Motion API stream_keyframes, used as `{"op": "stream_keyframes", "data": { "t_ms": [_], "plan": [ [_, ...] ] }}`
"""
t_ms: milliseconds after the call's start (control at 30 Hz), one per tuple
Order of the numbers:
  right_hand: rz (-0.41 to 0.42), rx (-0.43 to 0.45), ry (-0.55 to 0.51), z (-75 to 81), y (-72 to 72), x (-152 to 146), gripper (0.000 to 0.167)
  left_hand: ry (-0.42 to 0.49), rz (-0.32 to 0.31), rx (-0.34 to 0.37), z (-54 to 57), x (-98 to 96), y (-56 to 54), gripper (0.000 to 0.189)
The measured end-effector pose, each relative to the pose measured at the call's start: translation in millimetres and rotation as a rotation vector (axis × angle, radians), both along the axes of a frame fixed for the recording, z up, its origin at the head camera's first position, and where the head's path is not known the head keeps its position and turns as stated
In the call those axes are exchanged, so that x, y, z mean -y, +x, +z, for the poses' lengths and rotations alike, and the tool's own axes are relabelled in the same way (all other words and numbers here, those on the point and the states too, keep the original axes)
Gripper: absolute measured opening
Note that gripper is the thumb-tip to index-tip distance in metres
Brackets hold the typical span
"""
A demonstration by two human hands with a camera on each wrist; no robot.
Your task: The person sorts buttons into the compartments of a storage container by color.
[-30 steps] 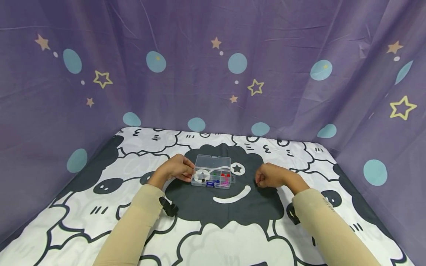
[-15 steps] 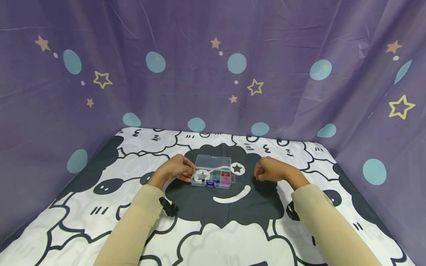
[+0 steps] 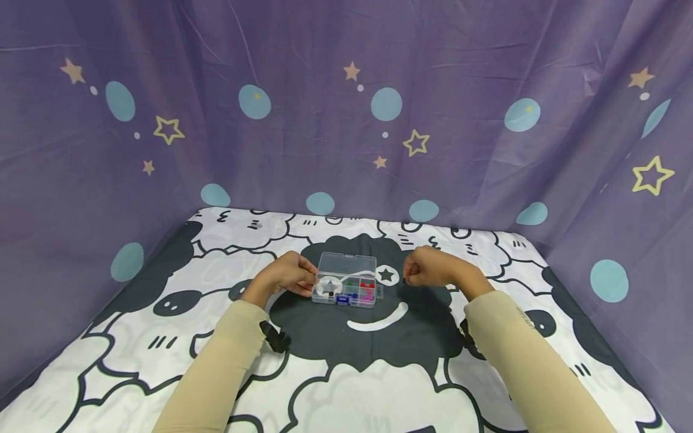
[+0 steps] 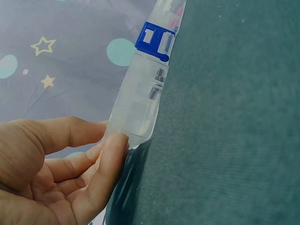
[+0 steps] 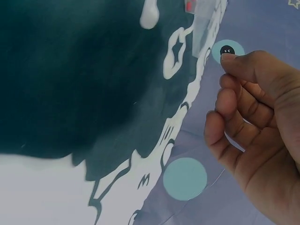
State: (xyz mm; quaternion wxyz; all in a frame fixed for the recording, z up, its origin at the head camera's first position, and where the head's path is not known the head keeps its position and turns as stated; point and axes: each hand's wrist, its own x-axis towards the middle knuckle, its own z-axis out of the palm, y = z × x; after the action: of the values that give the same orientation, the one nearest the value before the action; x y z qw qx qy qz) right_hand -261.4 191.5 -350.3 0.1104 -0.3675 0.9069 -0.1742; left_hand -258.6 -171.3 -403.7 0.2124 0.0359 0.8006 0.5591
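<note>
A clear plastic compartment box (image 3: 343, 299) lies on the dark patch of the cloth with its lid (image 3: 346, 263) raised at the back. Small red, pink, green, blue and black pieces sit in its compartments. My left hand (image 3: 287, 273) grips the box's left end; in the left wrist view the thumb and fingers hold its corner, and the blue latch (image 4: 155, 41) shows on the front. To the right of the box, my right hand (image 3: 430, 266) is above the cloth. Between its thumb and forefinger it pinches a small black button (image 5: 228, 49) with two light holes.
A white cloth with dark cartoon outlines (image 3: 379, 391) covers the table. Purple curtains (image 3: 346, 150) with stars and blue dots hang behind and at both sides.
My right hand has risen a little and moved left toward the box. The left hand and the box have stayed in place.
</note>
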Motion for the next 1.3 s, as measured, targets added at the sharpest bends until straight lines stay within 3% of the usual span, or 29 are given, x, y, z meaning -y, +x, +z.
{"op": "stream_keyframes", "data": {
  "t_ms": [400, 967, 1300],
  "plan": [
    [0.068, -0.016, -0.017, 5.3, -5.6, 21, 0.007, 0.007, 0.005, -0.003, 2.2, -0.4, 1.9, 0.030],
    [0.064, 0.009, 0.020, 15.6, -7.4, 58, 0.011, 0.002, 0.009, 0.000, 2.4, -1.6, 2.6, 0.028],
    [0.094, 0.016, 0.018, 12.6, -10.3, 77, 0.008, -0.008, 0.003, -0.006, 0.9, -0.7, 0.7, 0.027]
  ]
}}
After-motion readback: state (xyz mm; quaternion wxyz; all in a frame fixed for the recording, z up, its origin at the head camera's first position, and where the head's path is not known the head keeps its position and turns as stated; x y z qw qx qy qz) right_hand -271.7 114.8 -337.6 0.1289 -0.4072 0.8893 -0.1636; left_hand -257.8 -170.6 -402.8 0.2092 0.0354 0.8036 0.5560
